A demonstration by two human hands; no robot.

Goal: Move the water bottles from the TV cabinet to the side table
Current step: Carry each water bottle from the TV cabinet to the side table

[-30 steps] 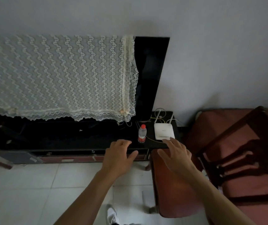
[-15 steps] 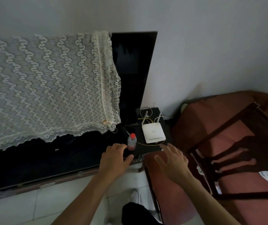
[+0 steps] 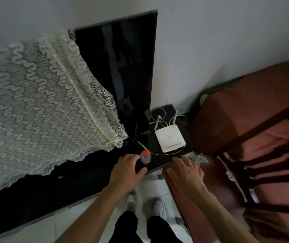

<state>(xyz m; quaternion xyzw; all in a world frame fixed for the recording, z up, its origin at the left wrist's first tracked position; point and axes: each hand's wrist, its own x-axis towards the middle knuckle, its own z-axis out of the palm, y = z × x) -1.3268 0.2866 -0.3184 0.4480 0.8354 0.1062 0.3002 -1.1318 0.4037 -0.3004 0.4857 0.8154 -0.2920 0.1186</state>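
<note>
Bottle (image 3: 145, 157): upright, red cap, on black cabinet (image 3: 157, 146) near front edge, left of white router (image 3: 169, 137).
Left hand (image 3: 127, 171): fingers loosely spread, holding nothing, fingertips just beside bottle.
Right hand (image 3: 186, 172): fingers straight and spread, holding nothing, over cabinet's right front corner.
TV (image 3: 122, 71): behind bottle, partly under lace cloth (image 3: 40, 109).

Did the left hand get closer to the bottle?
Yes. The left hand has moved toward the bottle on the cabinet; its fingers now reach right beside it.
</note>
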